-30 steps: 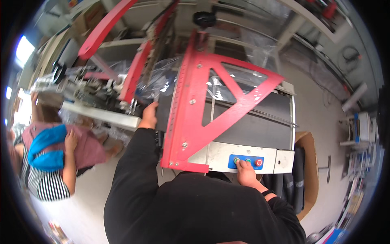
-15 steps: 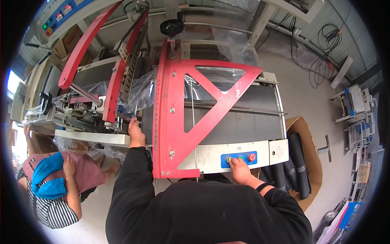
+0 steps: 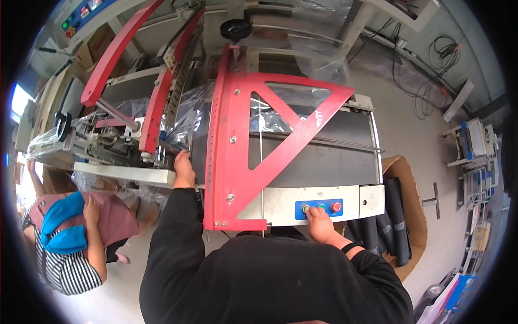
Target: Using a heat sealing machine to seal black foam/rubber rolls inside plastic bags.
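I stand at a packaging machine with a red triangular frame (image 3: 237, 146) over a dark conveyor belt (image 3: 324, 156). My left hand (image 3: 183, 168) reaches to the left of the frame and touches clear plastic film (image 3: 186, 116) at the machine's edge. My right hand (image 3: 319, 222) rests on the blue button panel (image 3: 321, 208) at the machine's front, a finger on the leftmost green button. The panel also carries a second green button and a red one.
A person in a pink top and striped clothes with a blue item (image 3: 65, 232) crouches at lower left. An open cardboard box (image 3: 410, 216) with dark rolls stands to the right. Cables (image 3: 431, 65) lie on the floor far right. A control panel (image 3: 81, 13) sits top left.
The view has shifted, so the machine sits lower and more central. My left hand stays at the film by the red frame and my right hand stays on the button panel.
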`<state>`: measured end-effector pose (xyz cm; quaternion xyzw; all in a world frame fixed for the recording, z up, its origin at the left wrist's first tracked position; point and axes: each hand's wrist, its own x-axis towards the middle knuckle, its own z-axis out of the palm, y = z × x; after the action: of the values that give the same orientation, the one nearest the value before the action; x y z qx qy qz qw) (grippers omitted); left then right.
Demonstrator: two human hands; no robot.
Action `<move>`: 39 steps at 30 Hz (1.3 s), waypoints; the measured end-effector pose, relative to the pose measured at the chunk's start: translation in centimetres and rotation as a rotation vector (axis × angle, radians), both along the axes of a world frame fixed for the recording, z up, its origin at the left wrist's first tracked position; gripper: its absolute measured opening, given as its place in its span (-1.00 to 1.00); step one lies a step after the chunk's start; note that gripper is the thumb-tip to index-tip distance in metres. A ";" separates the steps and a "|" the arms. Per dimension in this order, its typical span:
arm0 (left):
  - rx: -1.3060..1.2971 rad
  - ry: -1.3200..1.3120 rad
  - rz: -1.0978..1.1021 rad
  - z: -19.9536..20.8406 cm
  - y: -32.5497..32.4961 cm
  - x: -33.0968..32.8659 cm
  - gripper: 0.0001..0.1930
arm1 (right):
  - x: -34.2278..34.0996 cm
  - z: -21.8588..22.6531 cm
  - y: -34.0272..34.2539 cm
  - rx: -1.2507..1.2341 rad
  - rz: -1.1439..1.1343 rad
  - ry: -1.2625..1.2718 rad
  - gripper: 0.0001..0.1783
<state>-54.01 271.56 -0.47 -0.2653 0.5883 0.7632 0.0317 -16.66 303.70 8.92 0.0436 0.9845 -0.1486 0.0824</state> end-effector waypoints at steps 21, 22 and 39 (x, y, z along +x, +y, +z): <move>-0.014 -0.117 -0.278 5.4 -1.4 4.0 -0.69 | -0.3 0.0 0.3 0.077 0.067 0.026 -0.58; -0.010 -0.119 -0.282 5.2 -1.7 3.9 -0.69 | -0.3 -0.2 0.3 0.064 0.069 0.031 -0.58; 0.097 -0.194 -0.400 7.3 -3.0 6.2 -0.71 | 1.0 -0.5 0.1 0.021 -0.003 -0.027 -0.53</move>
<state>-47.77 268.54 6.84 -0.2137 0.5859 0.7402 0.2513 -15.64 303.80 8.46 0.0477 0.9847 -0.1378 0.0950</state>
